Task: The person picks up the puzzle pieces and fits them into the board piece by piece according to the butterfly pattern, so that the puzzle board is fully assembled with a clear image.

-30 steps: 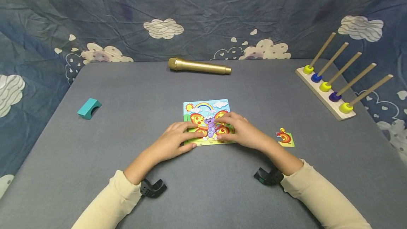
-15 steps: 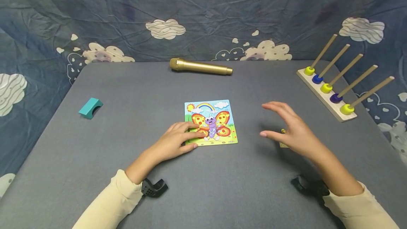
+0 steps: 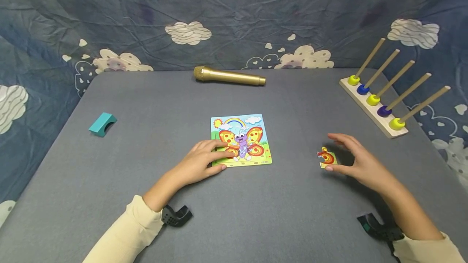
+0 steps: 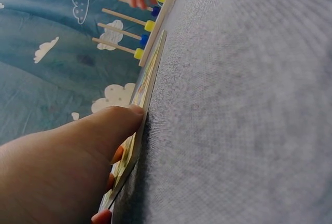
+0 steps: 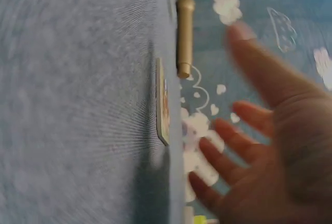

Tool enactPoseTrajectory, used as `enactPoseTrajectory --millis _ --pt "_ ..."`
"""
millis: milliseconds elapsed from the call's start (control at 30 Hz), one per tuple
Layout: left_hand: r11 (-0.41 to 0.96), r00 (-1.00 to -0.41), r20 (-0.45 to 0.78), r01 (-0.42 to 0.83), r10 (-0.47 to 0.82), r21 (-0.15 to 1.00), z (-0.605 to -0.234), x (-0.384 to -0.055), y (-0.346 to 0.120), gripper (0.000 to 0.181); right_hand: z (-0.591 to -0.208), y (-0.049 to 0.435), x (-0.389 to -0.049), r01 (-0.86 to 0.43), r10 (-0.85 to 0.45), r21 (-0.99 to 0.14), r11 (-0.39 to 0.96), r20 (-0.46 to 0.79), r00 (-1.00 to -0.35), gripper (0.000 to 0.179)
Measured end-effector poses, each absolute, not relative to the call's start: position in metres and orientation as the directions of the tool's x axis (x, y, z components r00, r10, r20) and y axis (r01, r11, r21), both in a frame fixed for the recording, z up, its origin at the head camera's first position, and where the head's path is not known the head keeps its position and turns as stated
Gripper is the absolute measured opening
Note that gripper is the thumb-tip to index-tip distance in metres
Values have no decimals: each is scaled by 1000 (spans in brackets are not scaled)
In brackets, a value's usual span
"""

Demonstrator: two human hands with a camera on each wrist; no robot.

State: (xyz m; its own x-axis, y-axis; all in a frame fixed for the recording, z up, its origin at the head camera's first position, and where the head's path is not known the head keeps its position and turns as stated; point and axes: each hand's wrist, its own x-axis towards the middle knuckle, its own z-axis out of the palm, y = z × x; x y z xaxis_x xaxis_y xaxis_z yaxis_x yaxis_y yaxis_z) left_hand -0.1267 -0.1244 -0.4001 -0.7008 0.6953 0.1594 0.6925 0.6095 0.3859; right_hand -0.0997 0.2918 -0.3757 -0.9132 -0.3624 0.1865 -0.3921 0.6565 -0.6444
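A butterfly jigsaw puzzle lies flat mid-table, showing a purple butterfly, a rainbow and a sun. My left hand rests on its lower left corner, fingers stretched over the picture. In the left wrist view my left thumb lies along the puzzle's near edge. To the right lies a loose jigsaw piece with a red and yellow swirl. My right hand is beside that piece, thumb tip right at its lower edge and fingers spread apart. The right wrist view shows nothing between my right fingers.
A gold microphone lies at the back of the table. At the back right stands a wooden peg rack with yellow and blue beads. A teal arch block sits on the left. A cloud-patterned cloth hangs behind.
My right hand has left the puzzle and moved right, then lower, to the loose jigsaw piece. My left hand has stayed on the puzzle.
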Motion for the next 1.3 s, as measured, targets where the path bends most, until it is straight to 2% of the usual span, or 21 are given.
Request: enactPoseTrajectory --millis 100,333,500,800,967,1167,1300 --pt "605 -699 167 695 695 387 -400 -127 -125 34 -386 298 -103 -391 -387 -639 662 155 -909 79" --pt "606 -697 175 699 695 379 -402 -127 -125 34 -394 302 -103 -458 -430 -555 694 190 -882 68" --pt "601 -695 185 702 695 382 -401 -127 -125 34 -391 301 -101 -430 -417 -501 751 146 -897 63" --pt "607 -701 170 694 693 387 -400 -127 -125 34 -385 294 -98 -377 -387 -478 793 83 -919 61" --pt "606 -697 162 696 698 384 -401 -127 -125 34 -384 290 -97 -412 -393 -460 786 143 -908 59" --pt "608 -696 170 700 697 375 -401 -127 -124 34 -371 273 -97 -501 -430 -423 755 257 -865 61" --pt "629 -706 161 694 690 349 -400 -126 -122 34 -359 252 -100 -547 -463 -446 708 292 -837 62"
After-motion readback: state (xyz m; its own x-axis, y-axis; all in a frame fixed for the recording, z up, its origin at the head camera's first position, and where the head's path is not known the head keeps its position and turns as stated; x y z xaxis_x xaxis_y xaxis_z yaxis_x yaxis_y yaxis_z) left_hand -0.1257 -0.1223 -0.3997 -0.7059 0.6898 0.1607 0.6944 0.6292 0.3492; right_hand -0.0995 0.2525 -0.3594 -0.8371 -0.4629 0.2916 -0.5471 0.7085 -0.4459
